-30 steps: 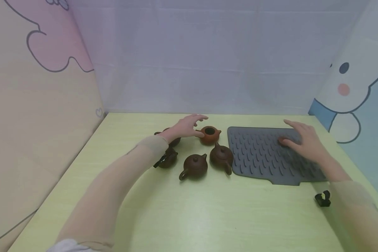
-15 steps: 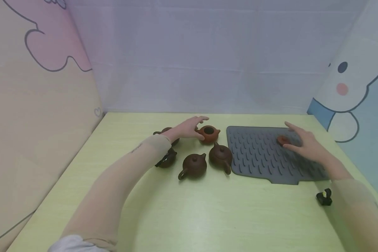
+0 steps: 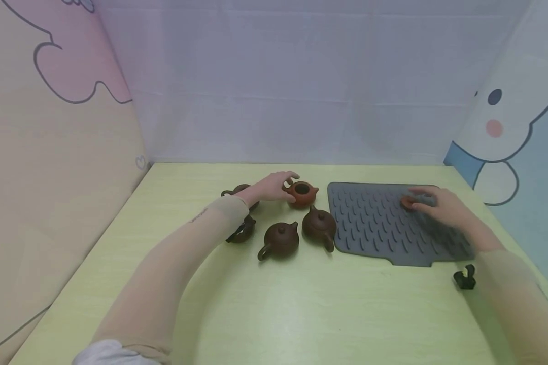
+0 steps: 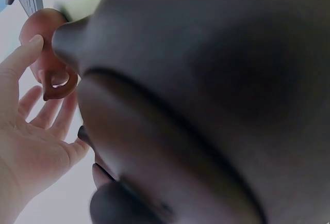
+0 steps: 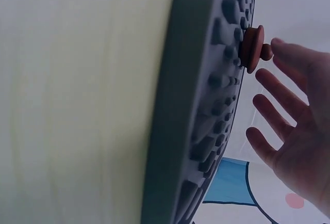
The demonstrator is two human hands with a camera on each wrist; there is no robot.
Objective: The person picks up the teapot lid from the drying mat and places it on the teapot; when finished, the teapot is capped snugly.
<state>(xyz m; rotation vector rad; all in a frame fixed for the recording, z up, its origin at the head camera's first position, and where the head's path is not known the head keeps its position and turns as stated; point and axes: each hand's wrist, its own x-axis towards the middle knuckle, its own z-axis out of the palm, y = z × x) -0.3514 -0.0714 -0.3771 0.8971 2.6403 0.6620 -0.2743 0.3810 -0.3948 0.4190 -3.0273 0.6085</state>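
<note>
A reddish-brown teapot (image 3: 302, 194) without its lid stands at the back of the table. My left hand (image 3: 274, 186) is beside its handle, thumb against or just in front of the body. In the left wrist view the other fingers (image 4: 46, 113) spread loosely near the handle, not curled round it. A reddish lid (image 3: 408, 203) lies knob up on a grey studded mat (image 3: 365, 223). Over the lid hovers my right hand (image 3: 445, 205), fingers spread; in the right wrist view a fingertip is at the knob (image 5: 266, 52), and I cannot tell whether they touch.
Dark brown teapots stand close by: one at the front (image 3: 281, 240), another at the mat's left edge (image 3: 319, 226), and two partly hidden (image 3: 242, 232) by my left forearm. One looms large in the left wrist view. A black strap part (image 3: 465, 278) sits at my right wrist.
My right hand has lowered toward the lid and its fingers have drawn closer to the knob. The left hand has settled slightly lower beside the reddish teapot's handle.
</note>
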